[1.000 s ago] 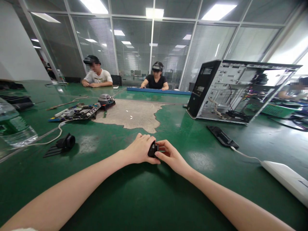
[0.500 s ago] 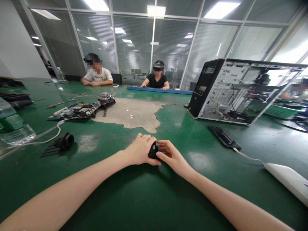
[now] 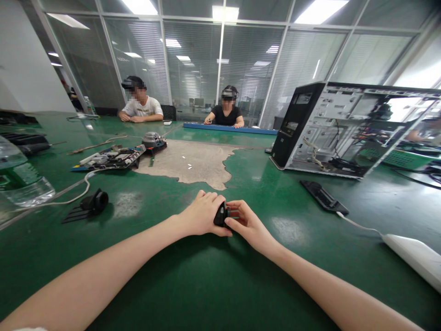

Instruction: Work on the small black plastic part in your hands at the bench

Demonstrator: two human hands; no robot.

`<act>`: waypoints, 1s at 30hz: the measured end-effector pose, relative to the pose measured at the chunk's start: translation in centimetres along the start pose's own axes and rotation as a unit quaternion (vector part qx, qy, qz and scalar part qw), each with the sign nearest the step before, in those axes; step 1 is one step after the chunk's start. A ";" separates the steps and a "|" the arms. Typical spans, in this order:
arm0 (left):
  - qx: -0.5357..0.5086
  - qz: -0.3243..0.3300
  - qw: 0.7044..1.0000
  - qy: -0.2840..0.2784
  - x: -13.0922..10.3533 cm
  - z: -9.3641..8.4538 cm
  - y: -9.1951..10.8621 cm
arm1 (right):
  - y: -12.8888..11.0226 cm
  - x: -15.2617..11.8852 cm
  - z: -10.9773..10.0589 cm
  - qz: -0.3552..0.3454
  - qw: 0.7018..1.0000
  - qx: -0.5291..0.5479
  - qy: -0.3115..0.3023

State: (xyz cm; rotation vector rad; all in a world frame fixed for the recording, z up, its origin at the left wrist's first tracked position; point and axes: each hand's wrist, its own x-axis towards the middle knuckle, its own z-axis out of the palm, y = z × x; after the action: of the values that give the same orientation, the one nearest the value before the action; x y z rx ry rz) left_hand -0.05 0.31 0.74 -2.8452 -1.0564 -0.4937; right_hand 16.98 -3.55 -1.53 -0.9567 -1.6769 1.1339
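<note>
A small black device with a rounded part on its right side is between my two hands, just above the green tabletop at the middle of the view. My left hand wraps around its left side, the thumb beneath. Curved fingers and the thumb of my right hand close on the rounded part from the right. Much of the device is covered by my fingers, so its exact kind is unclear.
An open computer case stands at right, behind a black bracket-like part and a white power strip. Left are a circuit board, a black part with a round end and a water bottle. Two people sit across the table.
The view has shifted slightly, so everything sits a little further right. Both hands keep almost the same hold on the black device.
</note>
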 end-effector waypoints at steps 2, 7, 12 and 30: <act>0.003 0.000 1.000 0.001 0.0 0.0 0.0 | 0.1 0.0 -0.1 0.003 1.000 -0.003 -0.007; 0.006 0.000 1.000 0.001 0.1 0.0 0.1 | 0.0 -0.3 -0.2 -0.010 0.999 -0.014 -0.030; 0.002 -0.003 1.000 -0.002 0.2 0.1 0.0 | -0.7 0.7 -3.7 0.007 0.991 -0.129 0.027; -0.033 -0.014 0.999 -0.017 0.3 -0.1 0.2 | 4.8 -1.7 -30.9 0.227 0.761 -0.487 0.364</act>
State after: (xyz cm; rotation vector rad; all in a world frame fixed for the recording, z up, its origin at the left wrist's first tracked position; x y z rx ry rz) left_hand 0.24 0.33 0.95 -2.9095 -1.1089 -0.4926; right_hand 47.08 4.89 -0.16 -2.2010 -1.3070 -0.0610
